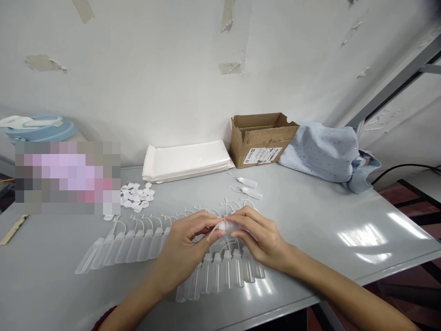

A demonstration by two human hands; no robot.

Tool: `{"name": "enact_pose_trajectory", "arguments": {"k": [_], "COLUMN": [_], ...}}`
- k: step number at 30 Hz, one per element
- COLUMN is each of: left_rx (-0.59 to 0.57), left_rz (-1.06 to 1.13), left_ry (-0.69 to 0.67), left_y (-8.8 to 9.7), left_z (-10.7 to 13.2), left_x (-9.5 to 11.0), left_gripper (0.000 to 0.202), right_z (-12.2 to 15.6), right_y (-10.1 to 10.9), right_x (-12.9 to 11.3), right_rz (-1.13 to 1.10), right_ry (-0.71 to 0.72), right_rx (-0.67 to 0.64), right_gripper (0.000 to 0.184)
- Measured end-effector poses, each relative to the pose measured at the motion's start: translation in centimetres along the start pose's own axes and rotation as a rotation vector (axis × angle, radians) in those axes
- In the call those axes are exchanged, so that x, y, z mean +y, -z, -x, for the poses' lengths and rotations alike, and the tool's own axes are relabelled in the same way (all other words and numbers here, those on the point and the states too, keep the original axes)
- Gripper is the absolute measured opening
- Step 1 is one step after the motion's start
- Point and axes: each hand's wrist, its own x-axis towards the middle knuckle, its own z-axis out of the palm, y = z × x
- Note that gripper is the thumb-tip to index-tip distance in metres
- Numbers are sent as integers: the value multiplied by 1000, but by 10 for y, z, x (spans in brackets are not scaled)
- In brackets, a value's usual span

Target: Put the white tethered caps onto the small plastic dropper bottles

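Both hands meet over the bottles at the middle of the table. My right hand (263, 234) is closed round the body of a small translucent squeeze bottle (233, 226), which lies sideways with its neck to the left. At that neck, my left hand (189, 239) pinches a white cap (221, 226) between thumb and fingers; a thin white strap hangs by the thumb. Beneath the hands, a front row of similar bottles (217, 273) lies side by side. A longer back row (138, 243) stretches to the left, with strap-like tips pointing to the wall.
Loose white caps (138, 195) lie in a pile at the left. Two more bottles (250, 187) with thin tips lie behind my right hand. A stack of white envelopes (188, 158), a cardboard box (262, 142) and a light blue cloth (320, 151) line the wall. The left side is partly pixelated.
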Motion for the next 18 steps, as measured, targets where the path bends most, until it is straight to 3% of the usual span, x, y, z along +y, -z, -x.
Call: {"name": "enact_pose_trajectory", "arguments": {"k": [3, 10, 18], "left_rx": [24, -104, -188], "left_rz": [15, 311, 328], "left_ry": [-12, 314, 367], "left_y": [-1, 3, 3], "left_z": [0, -2, -4], "left_x": [0, -2, -3], "left_gripper": [11, 14, 32], "right_z": [-1, -1, 0], "right_y": [1, 1, 0], "right_x": [-2, -5, -5], "right_rz": [-9, 67, 202], "right_ry": [-42, 63, 225], "right_rx": [-6, 15, 60], "right_gripper": [29, 32, 36]}}
